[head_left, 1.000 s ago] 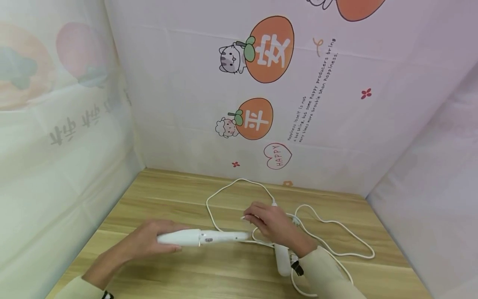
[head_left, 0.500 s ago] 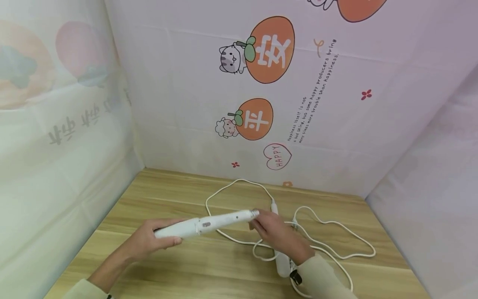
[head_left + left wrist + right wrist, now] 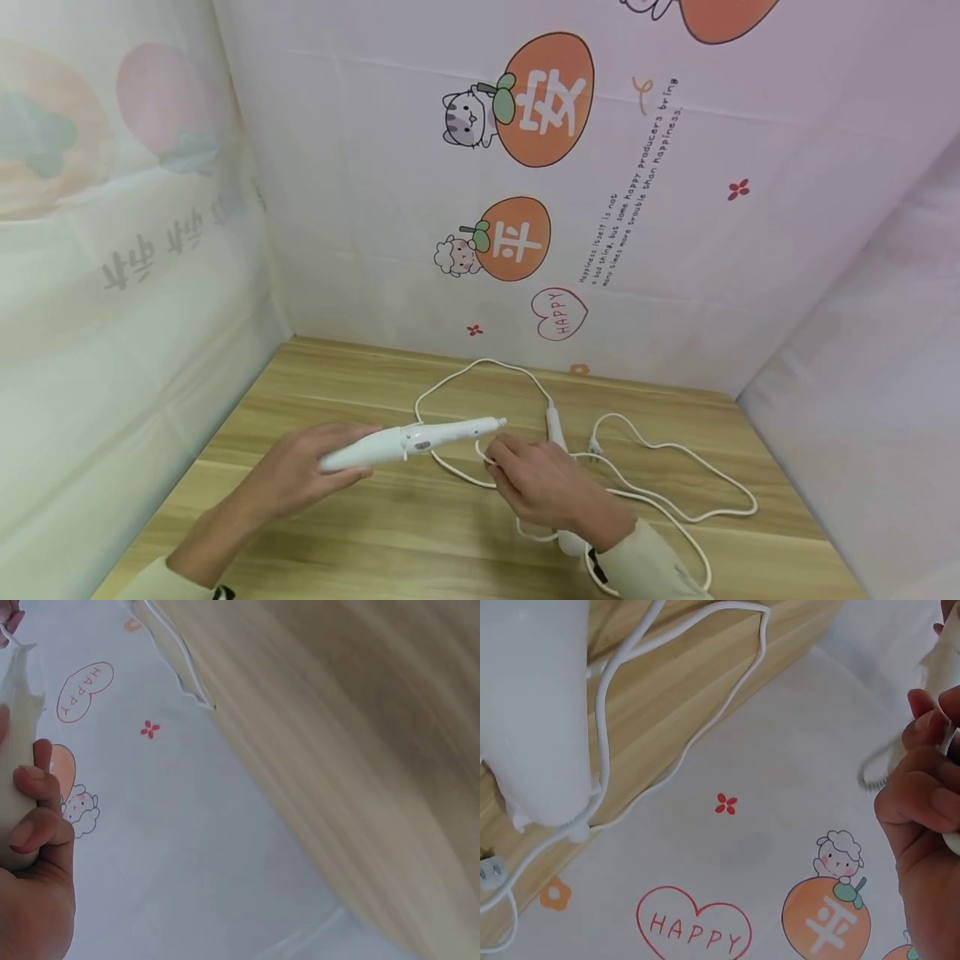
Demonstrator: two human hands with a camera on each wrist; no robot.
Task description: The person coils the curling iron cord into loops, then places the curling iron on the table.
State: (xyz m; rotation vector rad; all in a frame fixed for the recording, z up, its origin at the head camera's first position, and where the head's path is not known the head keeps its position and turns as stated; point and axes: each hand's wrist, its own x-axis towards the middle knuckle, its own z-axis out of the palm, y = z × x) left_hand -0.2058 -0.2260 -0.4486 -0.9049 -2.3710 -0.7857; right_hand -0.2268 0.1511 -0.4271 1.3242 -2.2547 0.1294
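My left hand (image 3: 288,475) grips the wide end of a white, wand-shaped corded device (image 3: 442,432). A small grey switch sits near its middle, and its narrow, ribbed end points right. Just beyond that end, my right hand (image 3: 551,487) pinches the device's white cord (image 3: 478,451) with curled fingers. In the right wrist view the ribbed cord sleeve (image 3: 871,771) bends beside those fingers. Part of the device (image 3: 19,742) shows under the left fingers in the left wrist view. A second white device (image 3: 555,427) lies on the table, partly hidden by my right hand and forearm.
A white cord loop (image 3: 486,360) runs over the wooden table (image 3: 337,375) near the back wall. More cord (image 3: 720,483) winds across the right side, with a plug (image 3: 595,447) by it. Printed cloth walls (image 3: 375,208) enclose the table at the back and sides.
The held device's narrow end has risen from nearly level to tilt upward. My right hand went to that end, then moved down slightly from it; the cord now shows between them.
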